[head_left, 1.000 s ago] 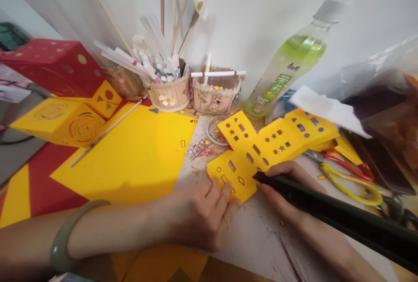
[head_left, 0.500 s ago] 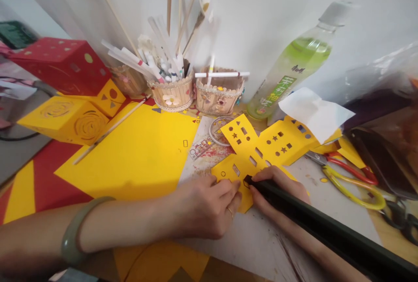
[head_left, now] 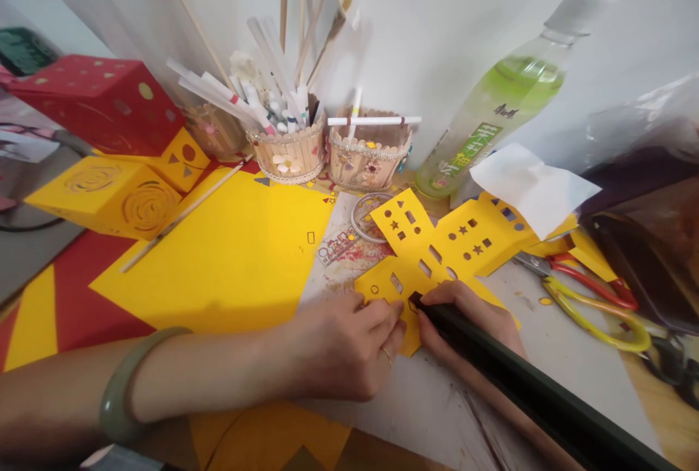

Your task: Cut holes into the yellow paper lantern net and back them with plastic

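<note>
A yellow card (head_left: 429, 242) with small star, round, square and triangular cut-outs lies on a whitish, stained work sheet. My left hand (head_left: 349, 343), with curled fingers, presses the card's lower left flap down. My right hand (head_left: 472, 314) grips a long black pen-like tool (head_left: 524, 376), which runs to the lower right corner. Its tip touches the flap at a small outlined shape beside my left fingertips. The kind of tip cannot be made out. A drawn circle and a slanted cut-out show on the same flap.
A larger yellow sheet (head_left: 234, 238) lies left, with a thin stick (head_left: 180, 216) across it. Yellow (head_left: 109, 194) and red (head_left: 109, 103) paper boxes stand beyond. Behind are decorated baskets (head_left: 287, 154) with pens and a green drink bottle (head_left: 491, 100). Scissors (head_left: 595, 311) lie right.
The view has shifted slightly. Both hands stay at the same flap, and the black tool's tip remains at the outlined shape with hardly any visible movement.
</note>
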A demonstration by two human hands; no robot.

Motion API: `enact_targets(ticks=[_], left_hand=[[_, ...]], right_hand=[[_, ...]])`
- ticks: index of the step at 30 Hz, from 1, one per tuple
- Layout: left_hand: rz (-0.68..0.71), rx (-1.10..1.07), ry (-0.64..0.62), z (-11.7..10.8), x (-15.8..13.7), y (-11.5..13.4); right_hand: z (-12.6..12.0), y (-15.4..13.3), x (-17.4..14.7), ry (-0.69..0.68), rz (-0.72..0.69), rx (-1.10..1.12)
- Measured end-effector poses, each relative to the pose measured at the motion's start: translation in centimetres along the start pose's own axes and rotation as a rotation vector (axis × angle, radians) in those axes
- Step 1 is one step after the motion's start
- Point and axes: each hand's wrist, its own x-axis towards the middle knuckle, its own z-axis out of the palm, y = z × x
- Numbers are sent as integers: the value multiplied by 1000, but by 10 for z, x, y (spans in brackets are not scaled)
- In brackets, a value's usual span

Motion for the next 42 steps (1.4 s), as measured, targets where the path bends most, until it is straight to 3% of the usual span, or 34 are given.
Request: enact_targets(ticks=[18,34,42], left_hand=[[11,-23,-19,-2,0,-2],[-27,-25,-36,-4,2,-1],[24,-72,7,0,-1,-7]], right_hand=[[2,4,-1,0,-61,-57],[0,2,-2,-67,-92,41],[-17,0,3,16,111,184]])
